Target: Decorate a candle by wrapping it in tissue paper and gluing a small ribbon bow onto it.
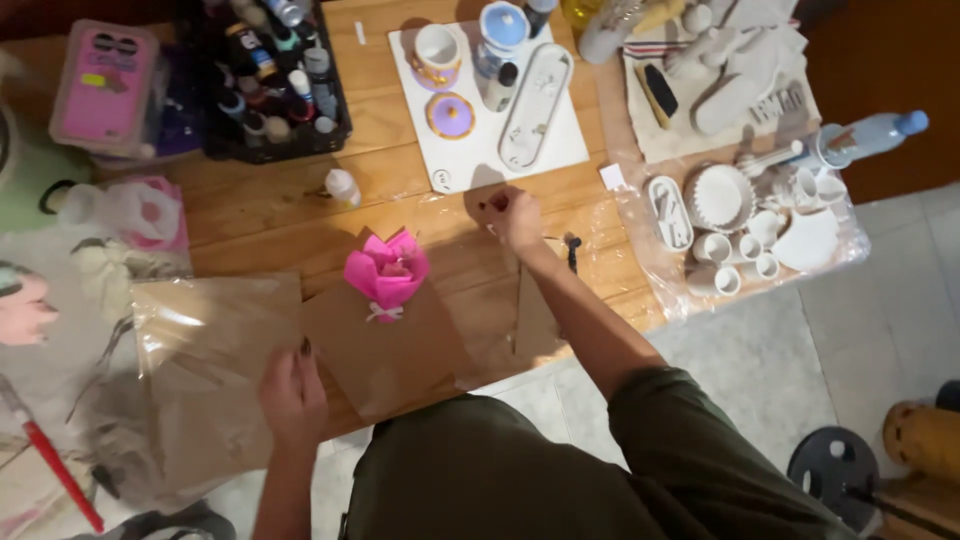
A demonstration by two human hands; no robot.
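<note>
Head view: left hand (292, 392) pinches brown paper (385, 350) edge, right hand (515, 215) grasps clear film (440, 210); best kept taut around pink bouquet (387, 272).

Brown kraft paper sheet (385, 350): flat on the wood, near edge pinned under the left-hand fingertips. Pink bouquet (387, 272), white ribbon bow at stem, lying on the sheet just beyond that grip, left of the outstretched right hand.

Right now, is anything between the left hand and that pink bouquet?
Nothing visible. The left hand rests on the near edge of the brown paper, and the pink bouquet lies at that sheet's far edge. Only bare paper shows between them. The right hand is off to the side.
</note>
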